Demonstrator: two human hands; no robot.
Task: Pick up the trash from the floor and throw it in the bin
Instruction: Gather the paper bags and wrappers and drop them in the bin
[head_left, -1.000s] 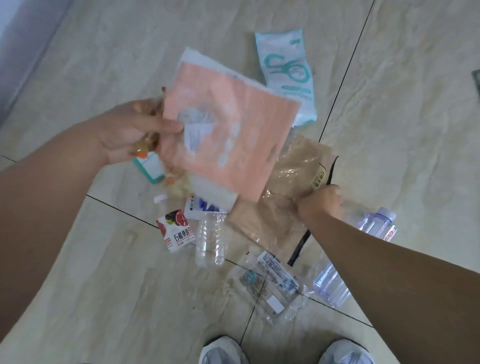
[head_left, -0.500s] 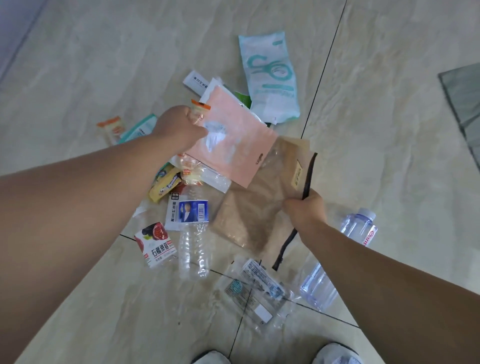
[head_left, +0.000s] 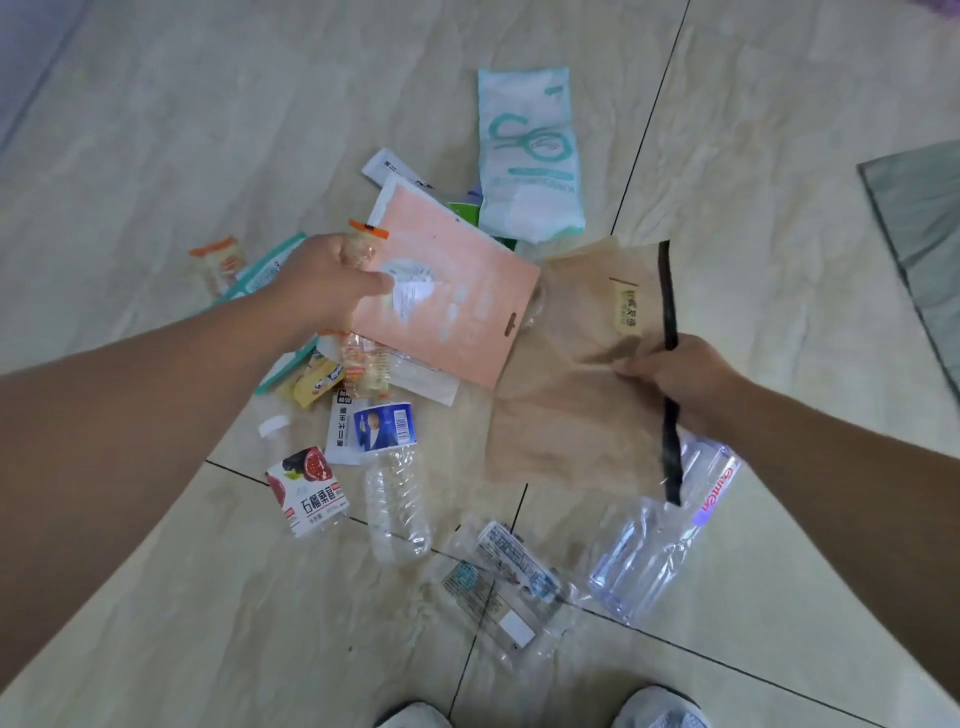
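Note:
My left hand (head_left: 332, 280) grips a flat pink packet (head_left: 452, 291) together with a small clear wrapper with an orange top, held above the trash pile. My right hand (head_left: 685, 374) pinches the black-edged side of a brown translucent bag (head_left: 566, 395), lifted off the floor. Below lie a clear bottle with a blue label (head_left: 395, 483), a red fruit-drink bottle (head_left: 306, 493), a large clear bottle with red lettering (head_left: 670, 535), a clear plastic wrapper (head_left: 504, 582) and a white and teal pack (head_left: 527, 156). No bin is in view.
Small snack wrappers (head_left: 317, 379) and a teal-edged packet (head_left: 260, 275) lie under my left arm. A grey mat corner (head_left: 919, 228) shows at the right edge. My shoes (head_left: 660, 709) stand at the bottom. The floor is pale tile with dark joints.
My right hand has raised the brown bag off the floor and drawn it rightward. My left hand lowered the pink packet away from the camera and now holds it steady.

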